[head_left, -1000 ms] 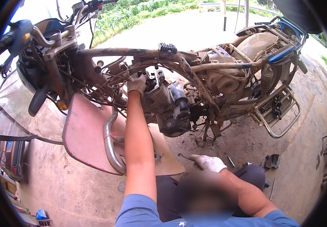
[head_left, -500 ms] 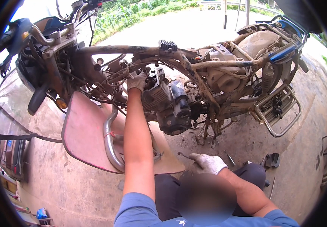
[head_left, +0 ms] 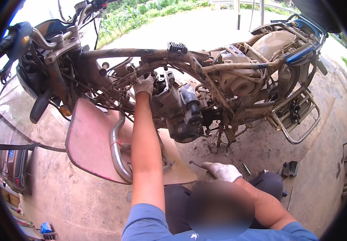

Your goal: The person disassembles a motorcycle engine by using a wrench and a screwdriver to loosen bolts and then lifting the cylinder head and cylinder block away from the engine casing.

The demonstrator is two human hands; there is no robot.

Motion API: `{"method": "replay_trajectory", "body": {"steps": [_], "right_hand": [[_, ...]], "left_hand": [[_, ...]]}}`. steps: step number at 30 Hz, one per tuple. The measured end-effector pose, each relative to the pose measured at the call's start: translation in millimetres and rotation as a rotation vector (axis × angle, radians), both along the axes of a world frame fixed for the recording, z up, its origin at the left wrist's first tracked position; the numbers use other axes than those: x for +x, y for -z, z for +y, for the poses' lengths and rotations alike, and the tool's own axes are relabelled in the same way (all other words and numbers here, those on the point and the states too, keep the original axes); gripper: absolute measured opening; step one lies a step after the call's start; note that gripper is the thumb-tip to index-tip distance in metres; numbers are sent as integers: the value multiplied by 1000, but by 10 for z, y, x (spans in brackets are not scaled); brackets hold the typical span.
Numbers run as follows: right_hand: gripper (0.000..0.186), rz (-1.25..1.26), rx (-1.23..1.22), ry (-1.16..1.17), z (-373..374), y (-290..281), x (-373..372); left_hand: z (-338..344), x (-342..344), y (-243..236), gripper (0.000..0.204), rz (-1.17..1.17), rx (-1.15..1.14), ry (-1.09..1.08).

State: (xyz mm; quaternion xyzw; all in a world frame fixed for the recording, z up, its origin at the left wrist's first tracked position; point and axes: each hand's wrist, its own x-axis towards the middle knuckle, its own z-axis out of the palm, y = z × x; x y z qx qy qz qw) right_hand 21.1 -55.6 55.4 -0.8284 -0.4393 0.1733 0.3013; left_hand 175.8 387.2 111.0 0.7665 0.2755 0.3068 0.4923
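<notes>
A motorcycle stripped of its tank and seat stands across the view, its frame [head_left: 129,53] dusty and bare. My left hand [head_left: 144,86], in a whitish work glove, reaches in at the left side of the finned engine [head_left: 169,102], by its opened top. The fingers there are curled and partly hidden among cables and metal; what they grip cannot be made out. Low over my lap, my right hand [head_left: 225,172], also gloved, is closed around a thin dark metal tool [head_left: 197,164]. Its bent end sticks out to the left, apart from the engine.
A pinkish board [head_left: 91,140] lies on the concrete below the engine, with a chrome crash bar [head_left: 118,150] over it. To the right of my knee are a black part [head_left: 290,168], a small metal piece [head_left: 246,168] and a thin rod [head_left: 290,199]. A chrome rack [head_left: 302,134] juts out at right.
My left hand has shifted very slightly at the engine. The right hand keeps the tool in nearly the same place.
</notes>
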Motion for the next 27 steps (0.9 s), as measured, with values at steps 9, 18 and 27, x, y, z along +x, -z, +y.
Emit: {"method": "replay_trajectory", "body": {"steps": [9, 18, 27], "right_hand": [[38, -11, -25, 4, 15, -75, -7], [38, -20, -7, 21, -36, -90, -1], [39, 25, -6, -36, 56, -108, -71]], "left_hand": [[124, 107, 165, 32, -102, -78, 16], [63, 140, 155, 52, -129, -83, 82], [589, 72, 302, 69, -5, 287, -360]]}}
